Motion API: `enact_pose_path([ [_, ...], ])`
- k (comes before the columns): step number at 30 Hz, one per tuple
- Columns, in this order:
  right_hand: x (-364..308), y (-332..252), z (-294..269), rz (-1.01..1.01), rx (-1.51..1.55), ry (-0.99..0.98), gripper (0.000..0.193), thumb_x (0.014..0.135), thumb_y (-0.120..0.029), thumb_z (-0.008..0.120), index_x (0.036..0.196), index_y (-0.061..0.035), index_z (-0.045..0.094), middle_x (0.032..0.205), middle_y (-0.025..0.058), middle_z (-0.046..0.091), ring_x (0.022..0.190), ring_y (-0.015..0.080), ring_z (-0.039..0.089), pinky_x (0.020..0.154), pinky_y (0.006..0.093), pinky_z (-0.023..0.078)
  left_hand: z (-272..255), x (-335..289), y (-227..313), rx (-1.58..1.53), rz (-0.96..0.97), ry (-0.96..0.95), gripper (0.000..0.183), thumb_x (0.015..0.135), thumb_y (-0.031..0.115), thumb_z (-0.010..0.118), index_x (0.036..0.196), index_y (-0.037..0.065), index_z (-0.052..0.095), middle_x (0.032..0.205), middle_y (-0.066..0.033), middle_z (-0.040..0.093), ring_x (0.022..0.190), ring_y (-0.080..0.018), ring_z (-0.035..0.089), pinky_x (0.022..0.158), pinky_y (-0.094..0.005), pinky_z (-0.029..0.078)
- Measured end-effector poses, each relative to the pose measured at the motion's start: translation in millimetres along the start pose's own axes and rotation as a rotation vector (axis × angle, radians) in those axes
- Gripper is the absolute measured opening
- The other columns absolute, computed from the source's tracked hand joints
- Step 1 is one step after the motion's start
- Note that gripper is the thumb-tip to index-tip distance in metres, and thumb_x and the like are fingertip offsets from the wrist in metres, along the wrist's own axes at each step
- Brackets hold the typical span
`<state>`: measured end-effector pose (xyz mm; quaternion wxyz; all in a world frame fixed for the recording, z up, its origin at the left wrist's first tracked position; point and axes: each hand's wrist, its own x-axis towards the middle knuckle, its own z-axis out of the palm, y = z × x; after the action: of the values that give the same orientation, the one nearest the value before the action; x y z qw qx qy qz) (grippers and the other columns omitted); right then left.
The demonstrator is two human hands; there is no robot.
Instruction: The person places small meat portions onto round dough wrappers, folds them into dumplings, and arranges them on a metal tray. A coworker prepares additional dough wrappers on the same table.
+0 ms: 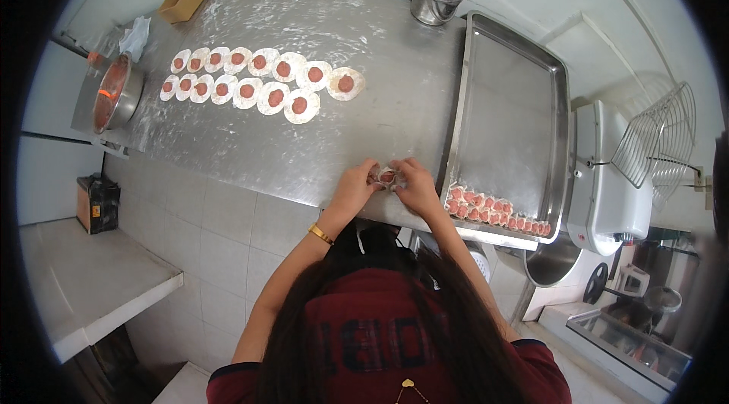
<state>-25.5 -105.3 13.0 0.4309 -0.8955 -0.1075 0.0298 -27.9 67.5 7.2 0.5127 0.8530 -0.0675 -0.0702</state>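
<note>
Between my two hands, near the front edge of the steel table, is a small dumpling with pink meat showing in its pale wrapper. My left hand pinches one side of it, and my right hand closes on the other. Two rows of round wrappers, each topped with a ball of pink filling, lie on the floured tabletop to the left. Just right of my right hand, a deep metal tray holds several open-topped dumplings packed along its near end.
A steel bowl of pink filling stands at the table's left end. At the back are a cardboard box with a phone and a metal bucket with a black object inside. Beyond the tray stands a white machine with a wire guard.
</note>
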Motion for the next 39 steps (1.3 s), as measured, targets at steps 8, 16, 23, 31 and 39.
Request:
enact_pose_path([
  [8, 11.3, -3.3, 0.8, -0.078, 0.025, 0.005, 0.038, 0.065, 0.009, 0.059, 0.102, -0.0010, 0.063, 0.095, 0.0136, 0.061, 0.086, 0.0323, 0.063, 0.073, 0.0377, 0.050, 5.7, 7.7, 2.6, 0.164, -0.017, -0.008, 0.025, 0.072, 0.004, 0.073, 0.093, 0.002, 0.059, 0.083, -0.0160, 0.066, 0.073, -0.0304, 0.065, 0.065, -0.0378, 0.051],
  [16, 13.7, -5.4, 2.8, -0.007, -0.009, -0.064, 0.044, 0.063, 0.007, 0.063, 0.105, -0.0024, 0.062, 0.098, 0.0150, 0.060, 0.091, 0.0350, 0.060, 0.079, 0.0399, 0.049, 0.3, 9.4, 0.5, 0.117, 0.040, -0.020, 0.028, 0.069, 0.003, 0.073, 0.094, 0.002, 0.060, 0.090, -0.0164, 0.063, 0.077, -0.0321, 0.064, 0.068, -0.0380, 0.052],
  [23, 12.5, -5.0, 4.7, 0.025, -0.113, 0.003, 0.041, 0.064, 0.008, 0.062, 0.104, -0.0035, 0.064, 0.097, 0.0145, 0.062, 0.089, 0.0347, 0.062, 0.077, 0.0389, 0.050, 1.4, 7.6, 2.2, 0.157, 0.085, 0.081, 0.024, 0.071, 0.001, 0.071, 0.093, 0.002, 0.061, 0.086, -0.0146, 0.065, 0.077, -0.0304, 0.064, 0.069, -0.0375, 0.052],
  [31, 12.8, -4.6, 5.9, -0.037, -0.053, 0.006, 0.038, 0.067, 0.005, 0.062, 0.104, -0.0038, 0.065, 0.099, 0.0137, 0.062, 0.087, 0.0334, 0.062, 0.077, 0.0389, 0.050, 4.1, 7.6, -10.1, -0.026, 0.008, 0.018, 0.024, 0.073, -0.002, 0.069, 0.094, -0.001, 0.060, 0.086, -0.0171, 0.067, 0.077, -0.0287, 0.067, 0.069, -0.0335, 0.052],
  [39, 7.3, -14.2, -18.5, 0.117, 0.196, -0.033, 0.035, 0.068, 0.009, 0.061, 0.101, -0.0039, 0.065, 0.095, 0.0083, 0.062, 0.083, 0.0201, 0.064, 0.072, 0.0313, 0.052, -41.2, 63.8, -37.9, 0.228, -0.091, 0.416, 0.017, 0.077, 0.011, 0.065, 0.086, -0.003, 0.062, 0.081, -0.0223, 0.063, 0.072, -0.0382, 0.062, 0.066, -0.0439, 0.048],
])
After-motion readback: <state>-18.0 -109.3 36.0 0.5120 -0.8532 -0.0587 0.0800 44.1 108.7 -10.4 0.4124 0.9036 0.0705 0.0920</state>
